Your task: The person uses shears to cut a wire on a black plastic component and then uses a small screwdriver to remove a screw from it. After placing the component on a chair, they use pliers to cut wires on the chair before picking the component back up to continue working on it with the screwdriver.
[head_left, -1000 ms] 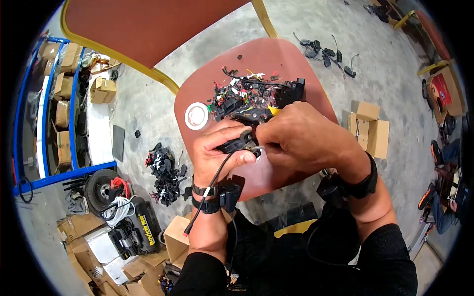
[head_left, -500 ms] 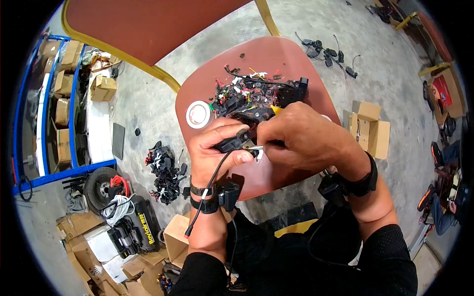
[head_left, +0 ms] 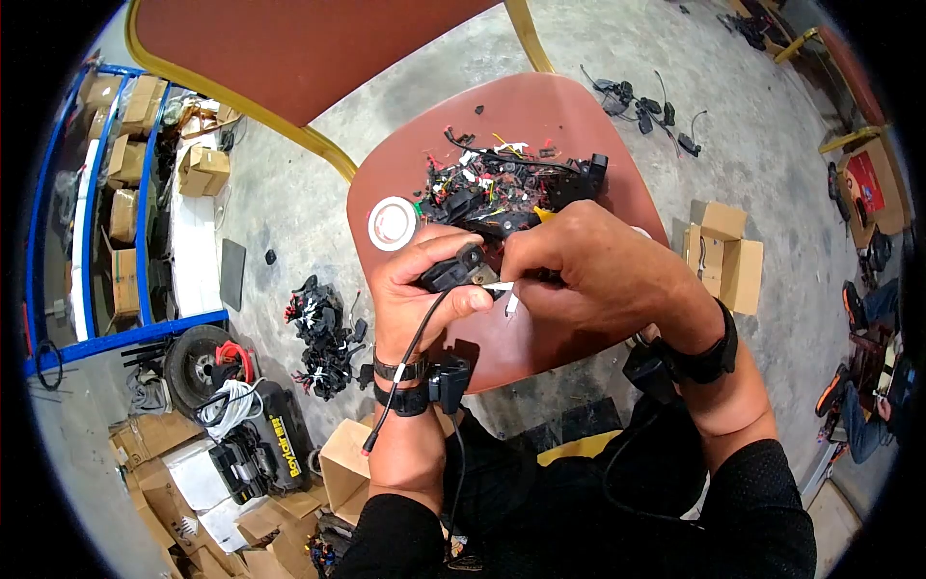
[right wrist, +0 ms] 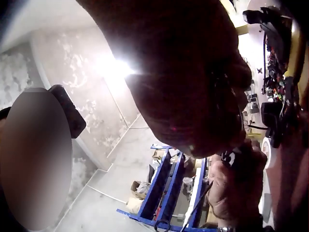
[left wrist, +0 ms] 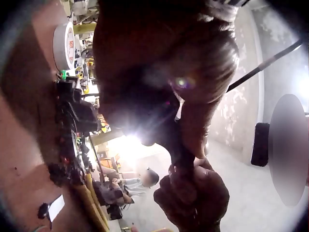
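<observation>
In the head view my left hand (head_left: 417,289) grips a small black plastic housing (head_left: 446,276) between fingers and thumb. A black cable (head_left: 417,340) with a white band runs from it down over the wrist. My right hand (head_left: 603,265) is curled close beside it, pinching a thin silver-tipped tool (head_left: 500,287) whose tip meets the housing's right end; its kind I cannot tell. A small white tag (head_left: 511,305) hangs just below that tip. Both wrist views are dark, with the right hand (left wrist: 193,193) and the left hand (right wrist: 236,186) meeting at the fingertips.
On the reddish-brown chair seat (head_left: 569,125), a heap of black parts and wire scraps (head_left: 492,183) lies beyond the hands, beside a white tape roll (head_left: 393,224). Open cardboard box (head_left: 741,275) at right; black parts (head_left: 323,333) and an air compressor (head_left: 280,439) on the left floor.
The housing in my left hand has turned slightly, showing more of its right end. The silver tip and white tag show more plainly. My right hand stays curled near the same place.
</observation>
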A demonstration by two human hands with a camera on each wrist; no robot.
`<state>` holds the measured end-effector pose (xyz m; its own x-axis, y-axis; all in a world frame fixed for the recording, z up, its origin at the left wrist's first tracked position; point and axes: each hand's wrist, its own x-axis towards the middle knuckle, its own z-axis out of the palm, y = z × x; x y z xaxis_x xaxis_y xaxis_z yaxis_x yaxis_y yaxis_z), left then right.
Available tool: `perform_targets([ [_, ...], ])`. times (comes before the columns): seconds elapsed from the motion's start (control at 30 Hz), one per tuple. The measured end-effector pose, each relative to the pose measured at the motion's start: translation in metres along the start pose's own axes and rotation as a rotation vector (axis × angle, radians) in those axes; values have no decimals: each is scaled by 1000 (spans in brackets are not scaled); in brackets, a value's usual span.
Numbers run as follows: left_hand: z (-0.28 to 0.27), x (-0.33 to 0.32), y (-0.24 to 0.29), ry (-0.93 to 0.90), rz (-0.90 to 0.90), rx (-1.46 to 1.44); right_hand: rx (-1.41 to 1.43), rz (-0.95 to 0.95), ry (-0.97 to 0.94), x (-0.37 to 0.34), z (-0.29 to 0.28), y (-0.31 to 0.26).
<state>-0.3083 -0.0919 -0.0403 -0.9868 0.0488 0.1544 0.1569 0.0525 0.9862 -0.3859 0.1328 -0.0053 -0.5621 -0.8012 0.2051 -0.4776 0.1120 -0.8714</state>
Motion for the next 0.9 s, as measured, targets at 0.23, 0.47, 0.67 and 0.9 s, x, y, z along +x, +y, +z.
perform_targets([
  [0.23, 5, 4, 3, 104, 126, 204, -101, -27, 99, 3, 5, 1],
  [0.47, 9, 4, -2, 232, 164, 242, -121, -23, 179, 6, 13, -3],
  [0.67, 14, 0, -3, 244, 71, 80, -147, -44, 183, 8, 14, -2],
  [0.9, 16, -1, -2, 229, 92, 142, -191, -21, 134, 7, 10, -2],
])
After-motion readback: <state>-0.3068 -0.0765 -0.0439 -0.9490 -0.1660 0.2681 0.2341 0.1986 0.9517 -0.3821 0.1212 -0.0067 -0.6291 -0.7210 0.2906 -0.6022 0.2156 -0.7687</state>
